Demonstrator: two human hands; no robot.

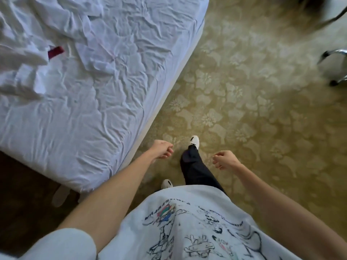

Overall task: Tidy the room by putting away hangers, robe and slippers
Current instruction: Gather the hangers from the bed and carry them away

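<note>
**Both hands loose and holding nothing beside the rumpled bed**

Your printed white T-shirt (pixel 187 222) fills the bottom of the view, with both bare forearms reaching forward from it. Your left hand (pixel 161 150) hangs just off the corner of the bed (pixel 93 119), fingers loosely curled and holding nothing. Your right hand (pixel 224 159) is out over the patterned carpet (pixel 253 109), fingers curled in the same slack way, also gripping nothing. The two hands are apart, with your dark trouser leg (pixel 195 169) between them.

You have two white shoes in view: one (pixel 194 141) forward on the carpet, toe pointing away from you, the other (pixel 167 183) just showing at the hem of the shirt.

On the bed, at the far left, a bunched white fabric (pixel 20 66) lies on the creased sheet; it is blurred, and you cannot tell from here whether it is the robe or bedding. One dark red strip (pixel 55 51) pokes out from under it, its long axis running left to right, tilted slightly up toward the right end, lying flat on the sheet.

One pale, slipper-like shape (pixel 60 195) sits on the dark floor just below the near edge of the bed, to your left; its long axis runs roughly up and down the picture, leaning right at the top. It is dim and soft, so you cannot make out more.

At the right edge, chrome legs of a wheeled chair (pixel 336 68) stand on the carpet, well apart from you.
</note>
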